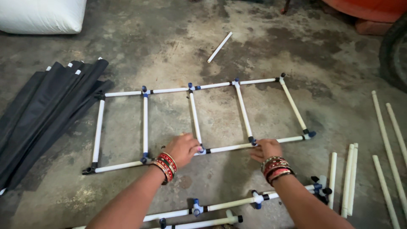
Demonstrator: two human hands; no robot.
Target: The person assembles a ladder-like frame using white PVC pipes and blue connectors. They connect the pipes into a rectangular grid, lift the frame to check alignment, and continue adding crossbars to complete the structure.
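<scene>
Your left hand [183, 148] closes on the white pipe frame [195, 116] at a near-rail joint; your right hand [265, 149] grips the same rail. Frame flat on floor [237, 38].

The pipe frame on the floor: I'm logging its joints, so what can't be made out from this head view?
- Head view: the joint under the left hand is covered by its fingers.
- The right hand hides the near rail of the pipe frame beside a connector; its grip there is unclear.
- The second frame is cut off by the bottom edge and crossed by both forearms.
- Connector details are too small.
</scene>
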